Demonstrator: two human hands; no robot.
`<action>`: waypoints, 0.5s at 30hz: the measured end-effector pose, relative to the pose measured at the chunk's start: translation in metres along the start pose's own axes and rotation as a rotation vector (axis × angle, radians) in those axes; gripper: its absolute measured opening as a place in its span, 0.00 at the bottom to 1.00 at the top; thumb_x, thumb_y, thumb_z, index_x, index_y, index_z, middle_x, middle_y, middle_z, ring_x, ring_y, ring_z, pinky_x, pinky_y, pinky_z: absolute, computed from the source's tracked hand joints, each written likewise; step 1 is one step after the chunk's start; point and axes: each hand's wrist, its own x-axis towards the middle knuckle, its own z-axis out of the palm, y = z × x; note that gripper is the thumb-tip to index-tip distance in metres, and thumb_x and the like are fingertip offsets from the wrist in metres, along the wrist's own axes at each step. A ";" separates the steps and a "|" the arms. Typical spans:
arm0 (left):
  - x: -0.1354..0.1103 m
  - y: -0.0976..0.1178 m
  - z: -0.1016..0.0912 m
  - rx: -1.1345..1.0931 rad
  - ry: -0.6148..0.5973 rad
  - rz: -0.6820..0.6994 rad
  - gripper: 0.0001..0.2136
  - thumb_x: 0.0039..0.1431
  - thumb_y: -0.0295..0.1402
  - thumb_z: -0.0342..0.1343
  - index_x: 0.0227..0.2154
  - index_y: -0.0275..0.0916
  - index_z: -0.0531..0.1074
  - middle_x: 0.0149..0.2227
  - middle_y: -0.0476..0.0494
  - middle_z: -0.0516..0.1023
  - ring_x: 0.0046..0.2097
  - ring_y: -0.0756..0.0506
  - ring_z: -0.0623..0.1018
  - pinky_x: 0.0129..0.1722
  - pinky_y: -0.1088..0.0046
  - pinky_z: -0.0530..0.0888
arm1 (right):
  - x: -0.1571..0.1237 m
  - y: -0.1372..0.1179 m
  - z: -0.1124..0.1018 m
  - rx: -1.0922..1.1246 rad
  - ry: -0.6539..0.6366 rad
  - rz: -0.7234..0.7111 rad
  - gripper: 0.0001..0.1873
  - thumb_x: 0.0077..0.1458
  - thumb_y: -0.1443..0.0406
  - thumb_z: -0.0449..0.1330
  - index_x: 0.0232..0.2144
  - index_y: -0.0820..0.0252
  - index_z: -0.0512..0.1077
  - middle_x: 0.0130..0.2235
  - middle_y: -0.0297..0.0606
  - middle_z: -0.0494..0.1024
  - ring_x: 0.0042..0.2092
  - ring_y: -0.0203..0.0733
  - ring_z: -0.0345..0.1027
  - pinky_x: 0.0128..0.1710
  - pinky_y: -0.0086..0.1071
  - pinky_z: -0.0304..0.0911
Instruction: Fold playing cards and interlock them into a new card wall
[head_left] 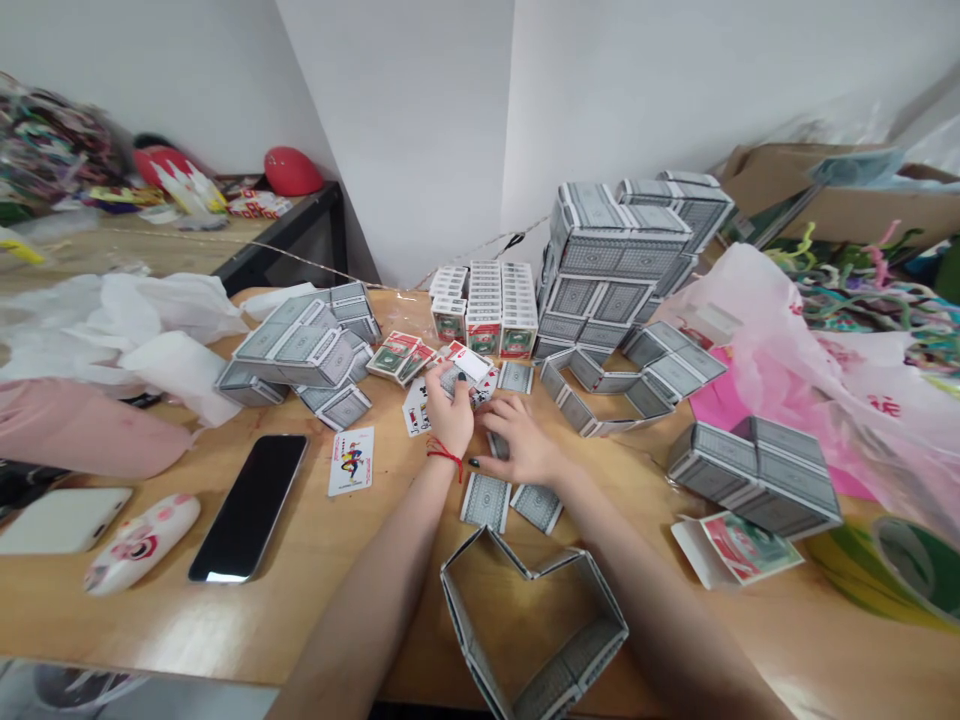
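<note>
Nearest to where we stand, at the bottom centre of the frame, a heart-shaped ring of folded cards (566, 665) sits on the tabletop (300, 540) between the person's forearms. Its right corner lies just beside the right forearm (645, 560), so a careless sweep of that arm could, I'd say, knock it out of shape. Loose face-down cards (485, 502) lie just above it; being glossy, they might skid if a wrist brushed them. Upper right of centre, the tall stack of card blocks (600, 255) looks likely to topple if bumped. As for the hands, mid-frame: the left hand (450, 405) is closed to a narrow grip, thumb laid over a small pile of cards (448, 380), which could fan out if that pinch slackened. The right hand (517, 440) is fairly wide, thumb well apart from curled fingers, over a single card (496, 445); whether the fingertips touch it, I cannot tell.
</note>
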 end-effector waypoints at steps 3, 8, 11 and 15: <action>0.001 0.002 0.000 0.013 0.013 -0.017 0.14 0.51 0.27 0.51 0.42 0.41 0.63 0.42 0.45 0.70 0.28 0.53 0.72 0.32 0.76 0.69 | 0.001 -0.003 0.005 -0.126 -0.048 0.020 0.25 0.41 0.50 0.60 0.39 0.58 0.68 0.45 0.45 0.65 0.47 0.52 0.53 0.45 0.47 0.50; -0.001 0.005 0.001 0.044 0.001 -0.041 0.14 0.50 0.27 0.51 0.42 0.41 0.63 0.37 0.47 0.72 0.26 0.52 0.72 0.30 0.76 0.68 | 0.002 -0.006 0.013 -0.278 -0.003 0.122 0.21 0.46 0.51 0.57 0.36 0.61 0.67 0.40 0.46 0.66 0.42 0.50 0.55 0.42 0.45 0.52; -0.001 0.005 0.001 0.036 -0.015 -0.068 0.14 0.50 0.27 0.51 0.42 0.41 0.63 0.31 0.49 0.73 0.25 0.52 0.72 0.29 0.76 0.68 | 0.002 -0.005 0.013 -0.310 0.051 0.171 0.16 0.49 0.54 0.55 0.34 0.60 0.66 0.37 0.45 0.67 0.41 0.49 0.57 0.40 0.43 0.54; -0.003 0.006 0.001 -0.005 -0.040 -0.089 0.15 0.50 0.28 0.52 0.42 0.41 0.63 0.29 0.49 0.72 0.24 0.52 0.72 0.28 0.75 0.68 | 0.003 0.001 0.013 -0.339 0.154 0.227 0.12 0.51 0.57 0.54 0.30 0.60 0.66 0.34 0.45 0.69 0.39 0.48 0.59 0.39 0.40 0.55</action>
